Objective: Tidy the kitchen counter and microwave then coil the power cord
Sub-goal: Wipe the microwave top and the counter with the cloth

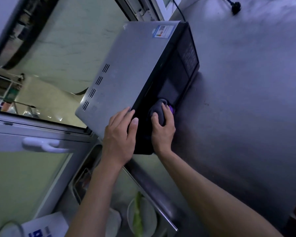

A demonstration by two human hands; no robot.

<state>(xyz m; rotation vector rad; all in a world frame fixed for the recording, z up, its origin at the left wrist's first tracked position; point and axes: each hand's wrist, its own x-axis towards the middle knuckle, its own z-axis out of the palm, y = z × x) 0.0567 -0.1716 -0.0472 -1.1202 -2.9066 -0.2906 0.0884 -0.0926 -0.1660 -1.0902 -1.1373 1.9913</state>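
Here, right hand (162,129) bunched around a dark grey cleaning cloth (158,112), fingers curled over the wad and pressing it flat against the microwave's black door (176,79), near the door's lower end, probably to wipe the glass. A purple scrap (172,109) peeking out just past the fingertips, maybe part of the same cloth; hard to tell. Left hand (120,134) spread over the microwave's near corner, fingers straight along the silver top, thumb laid on the black front edge; grasping nothing, seemingly bracing the microwave (126,69) against the push of the wiping.

Microwave itself sitting on the steel counter (246,100), its back toward a window (41,57). Power cord (179,9) trailing from behind the microwave's far end, with 1 black plug (236,6) lying loose on the counter well beyond that end: unplugged, not yet coiled.

Beside the microwave's near end, a sink (85,177) holding a plate with something green (138,218).
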